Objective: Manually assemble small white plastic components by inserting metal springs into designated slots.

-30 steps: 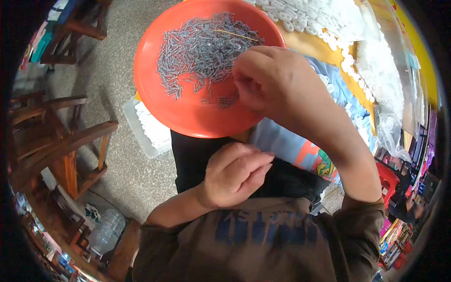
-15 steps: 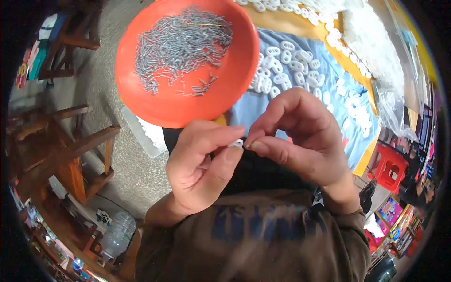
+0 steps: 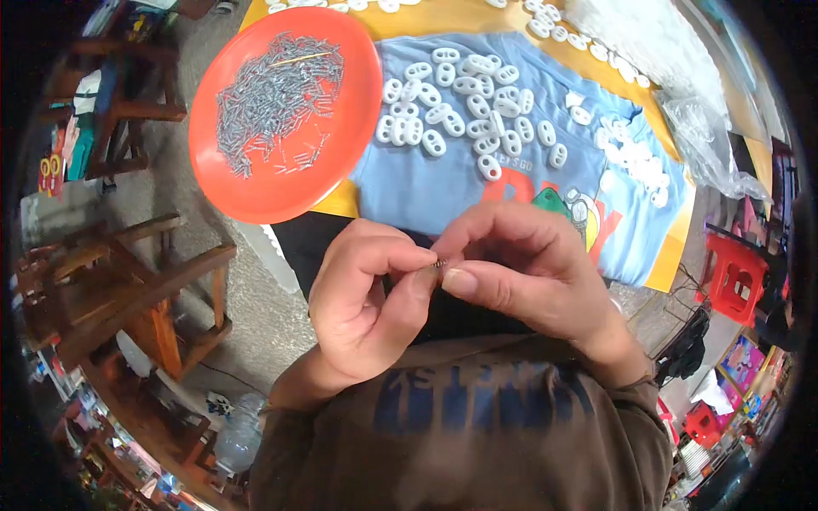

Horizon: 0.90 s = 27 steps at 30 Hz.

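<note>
Between the fingers (image 3: 411, 295), a spring (image 3: 440, 263) is partly hidden.

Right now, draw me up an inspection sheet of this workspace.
Surface: yellow table, with a blue shirt spread over it.
Job's things: springs heaped in a red bowl; white two-holed pieces on the shirt.
Clutter: thin yellow stick on the springs; clear plastic bag at right.
Hands: left hand and right hand meet at a tiny spring; which grips it is unclear.
Cables: thin dark cord on the floor, left.
Surroundings: wooden chair left, red stool right.
</note>
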Tool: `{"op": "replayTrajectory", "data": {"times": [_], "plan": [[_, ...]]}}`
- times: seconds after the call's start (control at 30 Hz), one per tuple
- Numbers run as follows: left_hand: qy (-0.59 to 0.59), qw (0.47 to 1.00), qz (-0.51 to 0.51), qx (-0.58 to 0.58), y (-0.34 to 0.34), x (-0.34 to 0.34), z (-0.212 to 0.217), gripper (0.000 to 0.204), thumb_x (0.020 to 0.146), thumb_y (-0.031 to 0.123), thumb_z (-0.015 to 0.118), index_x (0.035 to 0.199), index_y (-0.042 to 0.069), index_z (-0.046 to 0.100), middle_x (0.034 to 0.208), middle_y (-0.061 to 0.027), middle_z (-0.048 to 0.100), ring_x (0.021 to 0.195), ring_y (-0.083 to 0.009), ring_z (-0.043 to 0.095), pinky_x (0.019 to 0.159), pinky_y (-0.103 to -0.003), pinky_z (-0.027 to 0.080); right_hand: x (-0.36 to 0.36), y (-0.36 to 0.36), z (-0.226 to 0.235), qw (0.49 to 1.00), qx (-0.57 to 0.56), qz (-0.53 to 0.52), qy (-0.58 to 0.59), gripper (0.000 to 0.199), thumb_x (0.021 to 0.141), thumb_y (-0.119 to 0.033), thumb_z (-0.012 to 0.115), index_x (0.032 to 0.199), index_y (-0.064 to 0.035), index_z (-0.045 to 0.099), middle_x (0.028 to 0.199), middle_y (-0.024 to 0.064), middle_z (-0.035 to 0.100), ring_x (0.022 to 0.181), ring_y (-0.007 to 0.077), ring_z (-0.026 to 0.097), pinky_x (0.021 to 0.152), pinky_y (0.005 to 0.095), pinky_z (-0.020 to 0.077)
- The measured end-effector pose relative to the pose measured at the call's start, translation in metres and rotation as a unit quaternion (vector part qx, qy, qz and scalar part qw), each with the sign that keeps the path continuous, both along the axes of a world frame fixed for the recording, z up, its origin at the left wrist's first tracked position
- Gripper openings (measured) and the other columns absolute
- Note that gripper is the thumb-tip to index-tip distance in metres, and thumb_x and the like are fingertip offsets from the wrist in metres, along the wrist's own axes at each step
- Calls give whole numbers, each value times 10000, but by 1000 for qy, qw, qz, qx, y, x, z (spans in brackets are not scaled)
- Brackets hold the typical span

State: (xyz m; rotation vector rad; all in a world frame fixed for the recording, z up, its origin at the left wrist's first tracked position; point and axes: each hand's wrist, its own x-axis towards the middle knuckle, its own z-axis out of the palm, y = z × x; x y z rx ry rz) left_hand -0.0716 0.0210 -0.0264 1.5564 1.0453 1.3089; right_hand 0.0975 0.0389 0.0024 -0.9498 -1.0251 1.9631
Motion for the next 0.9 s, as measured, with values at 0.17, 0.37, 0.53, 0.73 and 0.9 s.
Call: {"op": "replayTrajectory", "data": {"times": [0.17, 0.37, 0.53, 0.73, 0.9], "plan": [[66, 997, -17, 32, -1, 9, 3, 176, 722, -71, 594, 877, 1, 551, 806, -87, 535, 659, -151, 521, 558, -241, 414, 9, -9, -2, 999, -27, -29, 3, 99, 819, -87, 599, 858, 4, 593, 728, -15, 577, 689, 20, 504, 597, 160, 399], [-75, 981, -77, -159, -9, 19, 13, 148, 825, -25, 523, 972, -34, 545, 906, -107, 528, 671, -113, 542, 596, -205, 439, 20, -12, -7, 991, -61, -75, 88, 72, 800, -62, 600, 836, 1, 601, 748, 25, 597, 687, 64, 538, 613, 188, 424], [-159, 959, -98, -214, -10, 21, 13, 184, 859, 13, 501, 1037, -34, 511, 926, -90, 525, 692, -99, 548, 621, -198, 450, 28, -18, -14, 992, -61, -91, 64, 67, 775, -37, 613, 831, 0, 605, 765, 50, 603, 685, 89, 549, 619, 211, 436], [-183, 948, -110, -238, -9, 21, 13, 189, 848, 4, 518, 1034, -21, 493, 921, -77, 520, 691, -90, 545, 620, -196, 450, 26, -18, -14, 994, -27, -83, 72, 64, 810, -57, 597, 847, -6, 588, 751, 5, 595, 702, 41, 535, 605, 173, 417], [-160, 963, -96, -194, -8, 23, 13, 190, 825, -43, 527, 1012, -17, 503, 888, -74, 500, 673, -88, 538, 607, -189, 447, 26, -18, -18, 997, -3, -70, 40, 62, 816, -60, 590, 845, -6, 583, 738, -3, 587, 667, 33, 511, 582, 165, 398]]}}
